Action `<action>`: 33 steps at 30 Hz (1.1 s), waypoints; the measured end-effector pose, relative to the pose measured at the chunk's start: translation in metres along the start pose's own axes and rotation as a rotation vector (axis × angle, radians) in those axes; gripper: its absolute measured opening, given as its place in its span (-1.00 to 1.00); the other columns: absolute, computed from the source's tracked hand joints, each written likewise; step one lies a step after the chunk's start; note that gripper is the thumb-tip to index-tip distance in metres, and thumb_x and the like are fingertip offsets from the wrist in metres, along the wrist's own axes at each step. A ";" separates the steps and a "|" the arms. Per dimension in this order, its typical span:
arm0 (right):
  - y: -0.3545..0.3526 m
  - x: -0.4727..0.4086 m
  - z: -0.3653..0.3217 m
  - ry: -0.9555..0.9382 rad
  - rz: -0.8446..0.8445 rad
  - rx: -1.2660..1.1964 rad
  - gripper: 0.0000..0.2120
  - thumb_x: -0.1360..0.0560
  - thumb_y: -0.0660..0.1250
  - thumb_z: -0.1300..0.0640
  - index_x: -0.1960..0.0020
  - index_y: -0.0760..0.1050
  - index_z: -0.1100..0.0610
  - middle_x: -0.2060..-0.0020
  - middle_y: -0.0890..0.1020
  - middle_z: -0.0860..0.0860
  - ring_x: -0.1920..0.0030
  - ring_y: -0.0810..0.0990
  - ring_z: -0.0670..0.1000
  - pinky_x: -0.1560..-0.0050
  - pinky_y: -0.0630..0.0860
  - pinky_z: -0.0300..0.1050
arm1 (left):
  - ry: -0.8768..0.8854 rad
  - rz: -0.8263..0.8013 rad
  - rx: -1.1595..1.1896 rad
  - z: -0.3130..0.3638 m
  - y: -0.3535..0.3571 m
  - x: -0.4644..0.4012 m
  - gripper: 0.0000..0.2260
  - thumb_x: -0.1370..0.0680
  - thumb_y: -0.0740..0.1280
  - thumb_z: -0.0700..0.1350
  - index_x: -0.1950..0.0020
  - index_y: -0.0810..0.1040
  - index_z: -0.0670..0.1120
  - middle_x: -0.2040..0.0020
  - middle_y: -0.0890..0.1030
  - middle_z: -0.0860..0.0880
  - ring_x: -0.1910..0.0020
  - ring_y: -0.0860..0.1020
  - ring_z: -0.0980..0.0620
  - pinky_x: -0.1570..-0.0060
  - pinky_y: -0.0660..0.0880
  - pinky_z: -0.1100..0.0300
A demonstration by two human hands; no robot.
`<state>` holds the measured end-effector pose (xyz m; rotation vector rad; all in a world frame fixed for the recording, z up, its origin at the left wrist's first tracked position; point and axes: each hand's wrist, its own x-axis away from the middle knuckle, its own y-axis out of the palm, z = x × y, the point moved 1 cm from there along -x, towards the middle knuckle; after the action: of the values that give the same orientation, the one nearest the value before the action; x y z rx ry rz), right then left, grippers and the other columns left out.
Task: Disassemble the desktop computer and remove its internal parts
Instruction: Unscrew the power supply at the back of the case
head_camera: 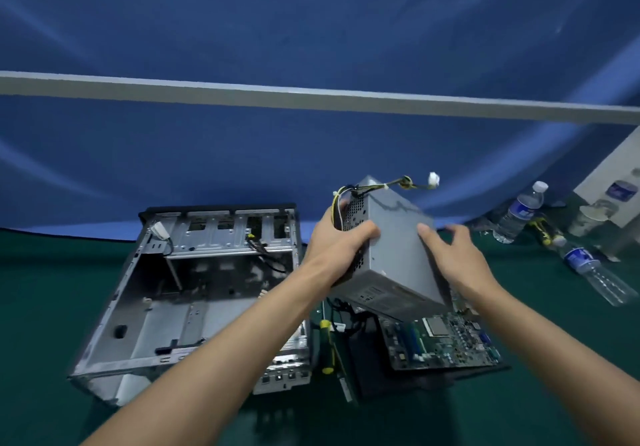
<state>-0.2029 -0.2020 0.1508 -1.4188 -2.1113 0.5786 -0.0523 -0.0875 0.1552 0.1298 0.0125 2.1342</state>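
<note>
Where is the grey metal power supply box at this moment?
In the head view, the grey metal power supply box is held in the air between the left hand and right hand, right of the open grey computer case, above the green motherboard.

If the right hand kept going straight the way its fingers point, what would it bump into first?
The right hand has straight fingers pointing up and left, and they already rest on the grey power supply that the left hand grips. So it would press into that box's side straight away; nothing else lies between.

Makeshift workshop: green-covered table [519,411], blue backdrop cloth [311,30], stripped computer parts.
</note>
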 end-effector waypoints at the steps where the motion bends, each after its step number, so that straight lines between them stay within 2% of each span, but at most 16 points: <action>1: -0.005 -0.011 0.015 0.137 -0.073 -0.191 -0.38 -0.49 0.21 -0.29 -0.32 0.37 0.15 -0.24 0.51 0.11 -0.14 0.52 0.14 -0.06 0.43 0.00 | 0.003 -0.003 -0.008 -0.007 0.017 -0.004 -0.54 -0.27 0.41 -0.05 -0.12 0.42 0.21 0.20 0.61 0.31 0.29 0.55 0.39 0.35 0.39 0.55; 3: -0.012 -0.031 0.042 0.290 -0.151 -0.423 -0.46 -0.47 0.23 -0.29 -0.16 0.51 0.15 -0.11 0.60 0.10 -0.04 0.58 0.14 -0.07 0.48 0.01 | -0.048 0.009 0.034 -0.024 0.048 -0.013 -0.56 -0.20 0.40 -0.08 -0.03 0.49 0.24 0.14 0.64 0.24 0.20 0.58 0.28 0.21 0.48 0.42; 4: -0.012 -0.040 0.053 0.289 -0.136 -0.424 -0.49 -0.48 0.23 -0.29 -0.10 0.54 0.13 -0.08 0.61 0.10 -0.02 0.58 0.14 -0.09 0.49 0.02 | -0.096 0.022 0.063 -0.034 0.061 -0.019 -0.55 -0.16 0.40 -0.09 0.01 0.53 0.25 0.09 0.65 0.15 0.15 0.60 0.16 0.12 0.54 0.27; 6: -0.013 -0.058 0.077 0.265 -0.064 -0.325 -0.47 -0.47 0.21 -0.32 -0.06 0.55 0.15 -0.08 0.61 0.10 -0.06 0.57 0.17 -0.19 0.46 0.09 | -0.191 0.036 0.125 -0.057 0.081 -0.031 -0.46 -0.12 0.39 -0.11 -0.07 0.54 0.24 0.00 0.66 0.08 0.05 0.59 0.03 -0.01 0.53 0.04; 9: -0.012 -0.078 0.106 0.288 -0.050 -0.202 -0.41 -0.45 0.19 -0.36 -0.11 0.54 0.14 -0.10 0.60 0.11 -0.13 0.54 0.22 -0.27 0.39 0.19 | -0.289 0.062 0.143 -0.088 0.103 -0.043 -0.36 -0.16 0.40 -0.05 -0.26 0.46 0.19 0.06 0.66 0.22 0.07 0.60 0.15 0.06 0.51 0.12; 12: -0.005 -0.095 0.131 0.306 -0.069 -0.120 -0.43 -0.45 0.18 -0.35 -0.13 0.52 0.11 -0.07 0.61 0.06 -0.06 0.55 0.17 -0.15 0.46 0.07 | -0.412 0.121 0.166 -0.118 0.118 -0.056 -0.35 -0.17 0.45 0.09 -0.26 0.48 0.08 -0.08 0.63 0.01 -0.04 0.59 -0.01 -0.19 0.47 -0.06; 14: 0.000 -0.107 0.140 0.273 -0.080 -0.012 -0.42 -0.45 0.16 -0.38 -0.12 0.50 0.10 -0.05 0.60 0.04 -0.02 0.55 0.14 -0.07 0.47 0.02 | -0.476 0.163 0.246 -0.136 0.121 -0.066 -0.55 -0.28 0.46 0.04 -0.15 0.52 0.07 -0.08 0.65 -0.02 -0.09 0.59 -0.07 -0.23 0.44 -0.10; 15: 0.001 -0.113 0.142 0.260 -0.087 0.038 -0.41 -0.45 0.15 -0.38 -0.16 0.49 0.10 -0.07 0.60 0.04 -0.04 0.54 0.15 -0.08 0.47 0.02 | -0.496 0.172 0.288 -0.144 0.123 -0.069 -0.61 -0.37 0.44 -0.01 -0.18 0.50 0.07 -0.06 0.65 0.01 -0.10 0.59 -0.07 -0.23 0.44 -0.09; 18: 0.007 -0.131 0.151 0.256 -0.111 0.111 -0.33 -0.46 0.14 -0.37 -0.31 0.42 0.12 -0.23 0.55 0.06 -0.20 0.50 0.19 -0.20 0.43 0.04 | -0.519 0.195 0.334 -0.161 0.131 -0.081 -0.46 -0.51 0.36 -0.06 -0.46 0.26 0.07 -0.06 0.59 0.10 -0.12 0.56 -0.01 -0.25 0.43 -0.02; 20: 0.011 -0.142 0.159 0.278 -0.109 0.129 -0.33 -0.48 0.14 -0.35 -0.33 0.41 0.16 -0.25 0.53 0.09 -0.22 0.48 0.20 -0.18 0.42 0.02 | -0.520 0.201 0.292 -0.167 0.135 -0.090 -0.49 -0.55 0.32 -0.07 -0.47 0.26 0.01 -0.09 0.58 0.06 -0.13 0.56 -0.01 -0.26 0.42 0.00; 22: 0.017 -0.147 0.169 0.296 -0.111 0.141 -0.35 -0.50 0.13 -0.33 -0.32 0.41 0.16 -0.23 0.54 0.11 -0.21 0.48 0.21 -0.12 0.40 0.00 | -0.544 0.226 0.259 -0.167 0.136 -0.098 -0.59 -0.58 0.28 -0.08 -0.43 0.35 -0.06 -0.18 0.58 -0.04 -0.17 0.55 -0.07 -0.28 0.41 -0.03; 24: 0.024 -0.149 0.178 0.319 -0.123 0.129 -0.35 -0.51 0.13 -0.31 -0.36 0.36 0.18 -0.25 0.53 0.13 -0.23 0.47 0.23 -0.15 0.41 0.01 | -0.583 0.257 0.222 -0.167 0.136 -0.103 -0.66 -0.59 0.25 -0.08 -0.34 0.46 -0.14 -0.20 0.58 -0.14 -0.14 0.56 -0.10 -0.25 0.43 -0.03; 27: 0.032 -0.152 0.186 0.335 -0.159 0.104 -0.34 -0.53 0.12 -0.28 -0.37 0.32 0.22 -0.21 0.54 0.17 -0.18 0.51 0.24 -0.19 0.46 0.09 | -0.603 0.296 0.231 -0.169 0.136 -0.105 -0.70 -0.59 0.25 -0.06 -0.20 0.55 -0.23 -0.07 0.63 -0.23 0.08 0.59 -0.12 0.01 0.51 0.04; 29: 0.034 -0.156 0.185 0.331 -0.166 0.128 -0.33 -0.54 0.11 -0.28 -0.36 0.30 0.26 -0.18 0.55 0.18 -0.15 0.52 0.23 -0.16 0.47 0.10 | -0.574 0.321 0.223 -0.171 0.135 -0.107 -0.73 -0.59 0.26 -0.10 -0.20 0.55 -0.22 -0.01 0.64 -0.19 0.13 0.59 -0.09 0.10 0.51 0.12; 31: 0.034 -0.160 0.181 0.321 -0.192 0.149 -0.29 -0.55 0.10 -0.27 -0.42 0.20 0.29 -0.26 0.50 0.19 -0.22 0.48 0.24 -0.20 0.43 0.11 | -0.526 0.362 0.149 -0.172 0.134 -0.111 -0.80 -0.57 0.29 -0.17 -0.18 0.55 -0.14 0.05 0.61 -0.07 0.11 0.56 0.00 0.11 0.47 0.21; 33: 0.032 -0.166 0.177 0.291 -0.241 0.165 -0.25 -0.56 0.08 -0.26 -0.48 0.08 0.30 -0.35 0.41 0.21 -0.32 0.40 0.24 -0.28 0.37 0.10 | -0.496 0.412 0.006 -0.174 0.133 -0.114 -0.89 -0.52 0.32 -0.23 0.03 0.57 -0.04 0.19 0.57 0.03 0.17 0.51 0.04 0.14 0.42 0.24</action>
<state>-0.2409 -0.3555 -0.0364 -1.0675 -1.9171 0.4131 -0.1208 -0.2475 -0.0197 0.7138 -0.3228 2.4516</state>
